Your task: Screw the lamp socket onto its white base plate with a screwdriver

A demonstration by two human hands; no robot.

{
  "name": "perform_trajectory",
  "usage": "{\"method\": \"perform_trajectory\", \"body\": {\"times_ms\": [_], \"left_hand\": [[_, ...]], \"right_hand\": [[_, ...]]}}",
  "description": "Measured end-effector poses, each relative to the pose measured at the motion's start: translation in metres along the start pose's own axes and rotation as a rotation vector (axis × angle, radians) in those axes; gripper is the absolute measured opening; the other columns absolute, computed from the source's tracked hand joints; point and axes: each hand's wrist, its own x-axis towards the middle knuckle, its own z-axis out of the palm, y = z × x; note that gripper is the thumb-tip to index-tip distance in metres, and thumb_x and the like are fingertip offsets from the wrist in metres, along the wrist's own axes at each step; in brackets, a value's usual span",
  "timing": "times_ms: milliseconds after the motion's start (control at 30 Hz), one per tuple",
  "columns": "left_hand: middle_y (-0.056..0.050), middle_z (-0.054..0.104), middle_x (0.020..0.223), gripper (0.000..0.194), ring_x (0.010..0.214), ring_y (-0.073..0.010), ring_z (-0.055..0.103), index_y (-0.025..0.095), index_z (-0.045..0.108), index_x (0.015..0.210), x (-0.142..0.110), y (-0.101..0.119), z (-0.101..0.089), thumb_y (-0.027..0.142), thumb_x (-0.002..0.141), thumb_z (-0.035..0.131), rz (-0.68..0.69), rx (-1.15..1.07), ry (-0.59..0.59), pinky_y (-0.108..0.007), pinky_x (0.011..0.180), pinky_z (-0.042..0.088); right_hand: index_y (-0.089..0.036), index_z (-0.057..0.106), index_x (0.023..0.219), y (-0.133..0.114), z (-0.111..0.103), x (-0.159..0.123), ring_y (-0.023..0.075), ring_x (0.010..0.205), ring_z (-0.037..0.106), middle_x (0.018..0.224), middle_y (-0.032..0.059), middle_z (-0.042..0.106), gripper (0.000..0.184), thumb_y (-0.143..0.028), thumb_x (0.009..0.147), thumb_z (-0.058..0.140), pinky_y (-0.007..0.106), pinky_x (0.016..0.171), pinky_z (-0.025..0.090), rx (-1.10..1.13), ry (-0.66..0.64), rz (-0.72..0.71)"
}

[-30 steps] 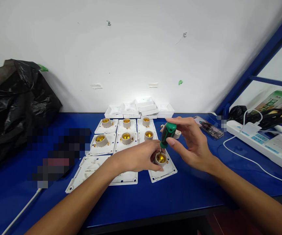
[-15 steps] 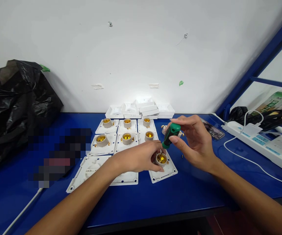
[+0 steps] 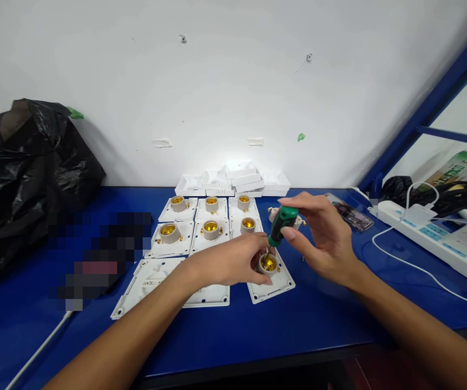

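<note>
Gripped in my right hand [image 3: 318, 233] is a green and black screwdriver [image 3: 284, 223], tilted, its tip inside a lamp socket [image 3: 268, 264] with a brass-coloured thread. My left hand [image 3: 243, 260] closes its fingers around this socket, which sits on a white square plate [image 3: 280, 284]. Behind and to the left, several more white plates carry lamp sockets like this one [image 3: 211, 229]. Under my left forearm lie bare white plates [image 3: 212, 295], partly covered. Beyond the screwdriver another socket piece [image 3: 274, 213] lies on the table, half hidden by my right hand.
White box-like covers [image 3: 219, 183] are piled against the wall. A black plastic bag [image 3: 30, 179] stands at left, near a blurred dark object [image 3: 95, 265] with a white cable. To the right are a phone [image 3: 350, 213], a power strip [image 3: 436, 238] and cables on the blue table [image 3: 298, 330].
The screwdriver handle has tipped slightly to the left, with its tip still in the socket. My left hand keeps its hold, and the plates have not moved.
</note>
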Motion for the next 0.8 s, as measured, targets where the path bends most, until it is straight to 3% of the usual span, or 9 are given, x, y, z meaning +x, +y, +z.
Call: {"method": "perform_trajectory", "body": {"times_ms": [67,233,400,567,800], "left_hand": [[0.000,0.056,0.085,0.033,0.072,-0.0159,0.054,0.020,0.055,0.094,0.0002,0.0001,-0.0001,0.040,0.079,0.076,-0.003,0.007,0.002,-0.030,0.064,0.043],[0.000,0.056,0.086,0.034,0.072,-0.0156,0.054,0.020,0.054,0.094,-0.0004,0.0013,0.0004,0.039,0.078,0.077,0.007,-0.004,0.010,-0.030,0.065,0.044],[0.001,0.056,0.085,0.036,0.071,-0.0154,0.053,0.020,0.054,0.097,-0.0004,0.0000,0.0006,0.041,0.078,0.077,-0.025,-0.024,0.003,-0.030,0.064,0.044],[0.000,0.057,0.086,0.037,0.070,-0.0151,0.053,0.021,0.055,0.097,0.0004,-0.0030,0.0011,0.043,0.077,0.077,-0.014,-0.035,-0.002,-0.030,0.063,0.044],[0.000,0.057,0.084,0.035,0.072,-0.0163,0.054,0.020,0.055,0.095,0.0005,-0.0008,-0.0008,0.043,0.079,0.077,-0.018,-0.004,-0.017,-0.030,0.063,0.043]], "right_hand": [[-0.033,0.061,0.130,0.0005,0.0001,-0.0004,0.0196,0.091,0.063,0.110,0.0033,0.066,0.040,-0.020,0.092,0.068,0.043,0.085,0.054,-0.006,-0.016,0.028],[-0.034,0.061,0.123,0.0050,0.0000,0.0005,0.0181,0.084,0.059,0.093,-0.0005,0.060,0.044,-0.018,0.085,0.077,0.037,0.072,0.054,-0.006,0.067,-0.034],[-0.033,0.058,0.128,0.0063,-0.0005,-0.0018,0.0201,0.091,0.064,0.103,0.0025,0.063,0.043,-0.022,0.089,0.072,0.043,0.082,0.057,-0.016,0.014,0.018],[-0.035,0.059,0.120,0.0083,-0.0012,-0.0018,0.0180,0.083,0.059,0.094,-0.0007,0.056,0.047,-0.019,0.082,0.080,0.039,0.073,0.054,-0.055,0.093,-0.062],[-0.034,0.056,0.130,0.0042,-0.0046,-0.0029,0.0217,0.097,0.065,0.106,0.0031,0.062,0.042,-0.021,0.091,0.069,0.046,0.088,0.056,-0.011,-0.035,0.045]]}}
